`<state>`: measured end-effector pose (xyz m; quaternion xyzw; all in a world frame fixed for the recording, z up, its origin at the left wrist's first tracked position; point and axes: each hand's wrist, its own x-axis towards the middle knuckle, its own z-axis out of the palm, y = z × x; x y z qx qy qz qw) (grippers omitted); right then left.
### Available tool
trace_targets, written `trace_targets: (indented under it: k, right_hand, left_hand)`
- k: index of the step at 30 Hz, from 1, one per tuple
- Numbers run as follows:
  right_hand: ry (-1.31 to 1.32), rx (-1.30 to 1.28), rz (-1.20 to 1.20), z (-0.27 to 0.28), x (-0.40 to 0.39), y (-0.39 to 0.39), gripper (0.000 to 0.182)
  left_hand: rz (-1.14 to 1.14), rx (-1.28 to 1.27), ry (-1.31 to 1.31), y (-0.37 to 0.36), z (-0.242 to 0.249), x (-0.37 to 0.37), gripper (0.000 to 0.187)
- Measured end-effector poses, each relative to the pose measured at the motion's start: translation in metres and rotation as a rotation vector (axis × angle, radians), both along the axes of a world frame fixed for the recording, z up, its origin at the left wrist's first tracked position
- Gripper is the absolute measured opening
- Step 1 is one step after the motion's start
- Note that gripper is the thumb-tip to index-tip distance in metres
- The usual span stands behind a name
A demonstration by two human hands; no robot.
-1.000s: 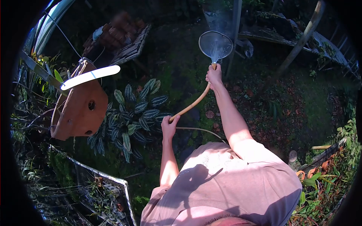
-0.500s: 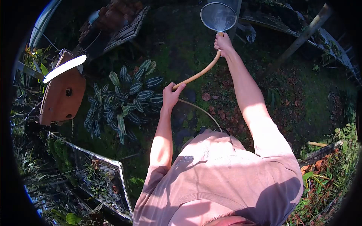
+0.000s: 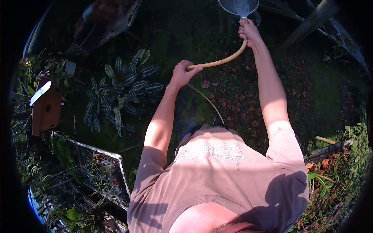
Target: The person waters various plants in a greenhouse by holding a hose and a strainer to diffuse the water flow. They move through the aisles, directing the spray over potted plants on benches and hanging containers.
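My right hand [image 3: 250,32], stretched far forward, is closed around the end of a yellow garden hose [image 3: 217,63], right below a round, see-through head [image 3: 236,6] with a pale rim. White streaks like water show in this head, which the top edge cuts off. Farther back along the same hose, my left hand [image 3: 183,73] wraps it, thumb lying along it. Between both hands the hose bends in a curve. From under my left hand it drops toward my feet, where a dark shoe [image 3: 218,122] shows.
A striped leafy plant [image 3: 134,87] grows left of my left hand. At far left hangs a terracotta planter [image 3: 46,110]. A pale-edged frame [image 3: 93,151] stands lower left; a post [image 3: 311,23] leans at upper right. Dry leaves [image 3: 248,112] cover ground below the hose.
Both hands have shifted right and upward in view with the hose and its round head. The surroundings have slid slightly as my head moved. Both grips stay closed.
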<state>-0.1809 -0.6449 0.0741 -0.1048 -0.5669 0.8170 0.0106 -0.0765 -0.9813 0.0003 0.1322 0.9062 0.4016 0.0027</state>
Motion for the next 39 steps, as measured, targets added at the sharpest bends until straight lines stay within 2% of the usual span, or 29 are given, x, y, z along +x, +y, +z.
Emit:
trace_targets:
  k: [6, 10, 14, 23, 24, 26, 29, 32, 34, 39]
  right_hand:
    - [-0.024, -0.036, -0.163, -0.005, 0.014, 0.072, 0.009]
    - [-0.048, -0.136, -0.16, -0.005, 0.018, 0.101, 0.007]
    - [-0.048, -0.159, -0.212, -0.007, 0.024, 0.12, 0.007]
    - [-0.081, -0.185, -0.265, -0.014, 0.027, 0.13, 0.007]
    - [-0.077, -0.193, -0.277, -0.014, 0.026, 0.129, 0.007]
    - [-0.052, -0.229, -0.239, -0.02, 0.024, 0.132, 0.008]
    - [-0.08, -0.224, -0.208, -0.029, 0.02, 0.131, 0.01]
    - [-0.088, -0.208, -0.165, -0.037, 0.016, 0.135, 0.011]
    - [-0.114, -0.219, -0.096, -0.041, 0.012, 0.141, 0.01]
    - [-0.042, -0.232, -0.186, -0.031, 0.011, 0.14, 0.008]
  left_hand:
    - [-0.111, -0.076, -0.018, 0.047, 0.031, -0.021, 0.065]
    - [-0.182, -0.115, 0.057, 0.067, 0.051, -0.03, 0.067]
    - [-0.195, -0.154, -0.088, 0.086, 0.067, -0.029, 0.067]
    - [-0.372, -0.192, -0.11, 0.112, 0.067, -0.023, 0.054]
    - [-0.394, -0.134, -0.085, 0.114, 0.056, -0.027, 0.055]
    - [-0.349, -0.148, -0.097, 0.121, 0.06, -0.022, 0.055]
    - [-0.265, -0.157, -0.072, 0.132, 0.057, -0.026, 0.065]
    - [-0.245, -0.161, 0.037, 0.137, 0.065, -0.031, 0.06]
    - [-0.253, -0.139, 0.021, 0.139, 0.072, -0.029, 0.059]
    - [-0.224, -0.097, -0.023, 0.142, 0.072, -0.025, 0.057]
